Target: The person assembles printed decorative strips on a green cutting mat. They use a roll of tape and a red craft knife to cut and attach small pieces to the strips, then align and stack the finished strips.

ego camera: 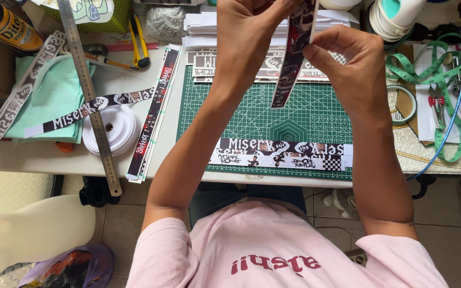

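both hands, left [254,32] and right [342,56], grip tight on a printed strip [290,64] above the green cutting mat [273,114]

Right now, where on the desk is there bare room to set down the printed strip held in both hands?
The green cutting mat is bare in its middle, between the printed strips along its near edge and those at its far edge. The left side, around the steel ruler and white tape roll, is crowded; so is the right, under the green measuring tape.
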